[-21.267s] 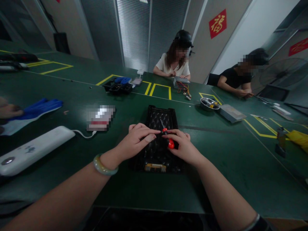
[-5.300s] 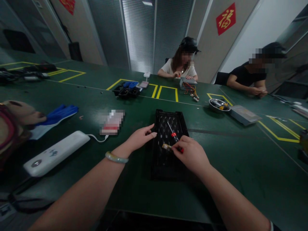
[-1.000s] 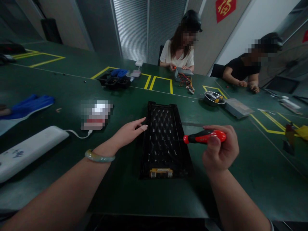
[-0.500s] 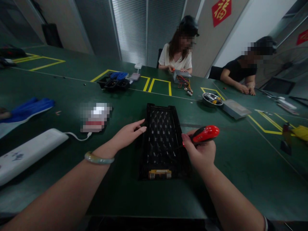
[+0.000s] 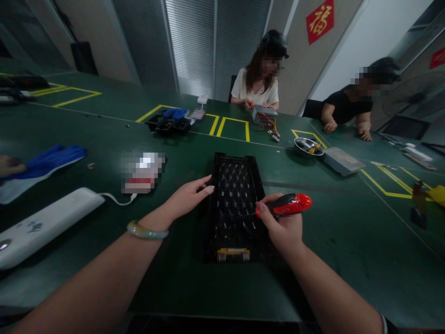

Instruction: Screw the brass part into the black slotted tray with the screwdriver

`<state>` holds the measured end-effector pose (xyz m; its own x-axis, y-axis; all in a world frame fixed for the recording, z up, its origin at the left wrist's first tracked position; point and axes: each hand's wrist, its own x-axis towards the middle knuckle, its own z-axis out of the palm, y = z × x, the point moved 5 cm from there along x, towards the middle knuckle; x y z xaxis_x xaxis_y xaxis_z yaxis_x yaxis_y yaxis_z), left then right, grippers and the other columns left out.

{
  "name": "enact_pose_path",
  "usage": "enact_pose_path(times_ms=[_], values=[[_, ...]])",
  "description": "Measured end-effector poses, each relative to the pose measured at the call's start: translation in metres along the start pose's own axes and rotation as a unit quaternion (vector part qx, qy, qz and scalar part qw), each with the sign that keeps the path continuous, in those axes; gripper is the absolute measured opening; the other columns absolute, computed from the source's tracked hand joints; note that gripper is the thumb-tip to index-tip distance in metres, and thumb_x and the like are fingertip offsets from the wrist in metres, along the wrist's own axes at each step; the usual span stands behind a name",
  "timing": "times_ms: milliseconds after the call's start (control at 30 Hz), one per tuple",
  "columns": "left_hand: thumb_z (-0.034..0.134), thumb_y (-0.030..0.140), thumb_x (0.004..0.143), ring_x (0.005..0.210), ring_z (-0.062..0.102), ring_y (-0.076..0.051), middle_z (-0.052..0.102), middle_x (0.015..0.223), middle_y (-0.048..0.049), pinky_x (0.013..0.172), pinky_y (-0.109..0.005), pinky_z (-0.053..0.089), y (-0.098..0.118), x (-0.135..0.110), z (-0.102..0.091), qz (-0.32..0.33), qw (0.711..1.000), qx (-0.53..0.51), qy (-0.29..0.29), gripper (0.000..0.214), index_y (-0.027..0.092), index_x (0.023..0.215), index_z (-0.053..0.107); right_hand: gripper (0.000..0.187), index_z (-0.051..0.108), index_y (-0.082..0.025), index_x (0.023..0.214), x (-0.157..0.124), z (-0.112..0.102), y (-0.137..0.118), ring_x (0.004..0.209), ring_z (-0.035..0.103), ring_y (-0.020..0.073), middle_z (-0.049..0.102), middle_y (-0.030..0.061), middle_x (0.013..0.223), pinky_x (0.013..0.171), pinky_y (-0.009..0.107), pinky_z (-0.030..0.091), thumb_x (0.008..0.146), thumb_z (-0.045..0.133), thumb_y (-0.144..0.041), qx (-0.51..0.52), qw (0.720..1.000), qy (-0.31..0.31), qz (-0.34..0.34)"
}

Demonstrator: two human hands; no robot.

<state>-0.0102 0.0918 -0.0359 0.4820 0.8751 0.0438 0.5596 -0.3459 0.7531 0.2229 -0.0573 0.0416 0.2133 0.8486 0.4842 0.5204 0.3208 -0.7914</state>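
Note:
A black rectangular case (image 5: 236, 199) lies on the green table in front of me, with rows of shiny bumps inside its raised rim. At its near end sits an orange-brown strip with a pale connector (image 5: 233, 253). My left hand (image 5: 190, 195), fingers stretched out, rests against the case's left edge. Gripped in my right hand (image 5: 283, 227) is a red-and-black screwdriver (image 5: 292, 204), its handle pointing right. The thin dark shaft reaches left over the bumps; where its tip touches is hard to make out.
To the left are a white power strip (image 5: 52, 225), a phone (image 5: 143, 174) on a cable and a blue glove (image 5: 52, 160). Farther back stand a black tray (image 5: 168, 125), a metal bowl (image 5: 308, 147) and a grey metal box (image 5: 342, 161). Two people sit across the table.
My right hand has moved left with the screwdriver, bringing the shaft farther over the case. My left hand stays at the edge. One co-worker's hands have moved apart.

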Motion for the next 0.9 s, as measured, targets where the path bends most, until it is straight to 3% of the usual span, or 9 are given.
enact_pose_path(times_ms=[200, 333, 400, 500, 633, 900], values=[[0.048, 0.054, 0.096, 0.108, 0.064, -0.024, 0.069, 0.123, -0.0079, 0.098, -0.041, 0.049, 0.001, 0.000, 0.003, 0.014, 1.000, -0.019, -0.004, 0.064, 0.024, 0.152, 0.044, 0.015, 0.065, -0.021, 0.082, 0.001, -0.007, 0.004, 0.063, 0.059, 0.0136, 0.063, -0.0014, 0.069, 0.060, 0.029, 0.050, 0.087, 0.069, -0.035, 0.014, 0.999, 0.051, 0.010], [0.053, 0.049, 0.095, 0.106, 0.060, -0.022, 0.066, 0.119, -0.0068, 0.096, -0.040, 0.048, 0.014, -0.005, -0.009, 0.051, 0.996, -0.008, 0.074, 0.066, 0.023, 0.154, 0.040, 0.021, 0.064, -0.021, 0.083, 0.004, -0.008, 0.016, 0.062, 0.056, 0.0126, 0.061, -0.0022, 0.068, 0.061, 0.029, 0.048, 0.088, 0.069, -0.040, 0.060, 0.994, 0.083, 0.047], [0.053, 0.044, 0.096, 0.116, 0.055, -0.025, 0.064, 0.126, -0.0069, 0.101, -0.043, 0.044, 0.029, -0.011, -0.014, 0.094, 0.991, 0.016, 0.089, 0.056, 0.026, 0.149, 0.046, 0.024, 0.064, -0.021, 0.085, 0.005, -0.006, 0.025, 0.057, 0.052, 0.0112, 0.058, -0.0035, 0.065, 0.056, 0.027, 0.045, 0.088, 0.069, -0.044, 0.098, 0.988, 0.090, 0.077], [0.055, 0.041, 0.096, 0.122, 0.052, -0.026, 0.067, 0.128, -0.0029, 0.108, -0.048, 0.034, 0.050, -0.020, -0.010, 0.155, 0.987, 0.045, 0.019, 0.042, 0.033, 0.137, 0.058, 0.028, 0.063, -0.021, 0.086, 0.006, -0.003, 0.034, 0.053, 0.048, 0.0095, 0.056, -0.0046, 0.063, 0.051, 0.025, 0.041, 0.088, 0.067, -0.048, 0.165, 0.974, 0.102, 0.113], [0.062, 0.044, 0.093, 0.119, 0.055, -0.027, 0.069, 0.125, -0.0024, 0.104, -0.045, 0.032, 0.063, -0.028, 0.001, 0.196, 0.976, 0.063, -0.063, 0.037, 0.032, 0.128, 0.065, 0.032, 0.062, -0.020, 0.087, 0.007, 0.000, 0.042, 0.054, 0.047, 0.0083, 0.058, -0.0040, 0.067, 0.052, 0.023, 0.040, 0.087, 0.068, -0.052, 0.236, 0.952, 0.131, 0.147], [0.070, 0.046, 0.089, 0.105, 0.059, -0.023, 0.072, 0.106, 0.0002, 0.100, -0.042, 0.033, 0.062, -0.031, 0.006, 0.191, 0.979, 0.044, -0.058, 0.026, 0.029, 0.109, 0.071, 0.037, 0.060, -0.020, 0.087, 0.009, 0.002, 0.041, 0.055, 0.047, 0.0087, 0.058, -0.0029, 0.070, 0.051, 0.024, 0.041, 0.082, 0.071, -0.055, 0.255, 0.941, 0.146, 0.167]])
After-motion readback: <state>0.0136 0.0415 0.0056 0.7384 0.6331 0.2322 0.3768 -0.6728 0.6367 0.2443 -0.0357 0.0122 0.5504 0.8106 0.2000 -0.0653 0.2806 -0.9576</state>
